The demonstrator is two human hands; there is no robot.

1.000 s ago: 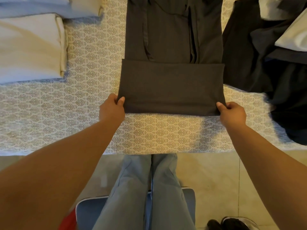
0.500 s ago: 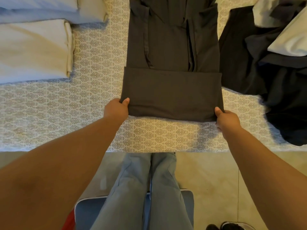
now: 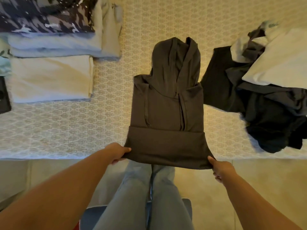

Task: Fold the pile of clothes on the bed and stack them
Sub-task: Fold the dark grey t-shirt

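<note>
A dark brown hooded top [image 3: 167, 103] lies lengthwise on the patterned bed cover [image 3: 66, 130], hood pointing away, its lower part folded up into a band. My left hand [image 3: 116, 152] pinches the band's near left corner, thumb on top. My right hand [image 3: 219, 168] pinches the near right corner. The held edge is lifted and hangs past the bed's near edge, over my legs. An unfolded heap of dark and white clothes [image 3: 265, 100] lies to the right. Folded cream [image 3: 49, 78] and pale blue [image 3: 54, 45] pieces lie at the left.
A camouflage-print garment [image 3: 43, 14] tops the far left stack. A dark folded piece [image 3: 4, 97] shows at the left border. A blue stool [image 3: 93, 216] stands behind my jeans-clad legs on the tiled floor.
Both hands have drawn the folded edge of the brown top toward me and raised it off the bed. The view has pulled back, so the hood and more stacks now show.
</note>
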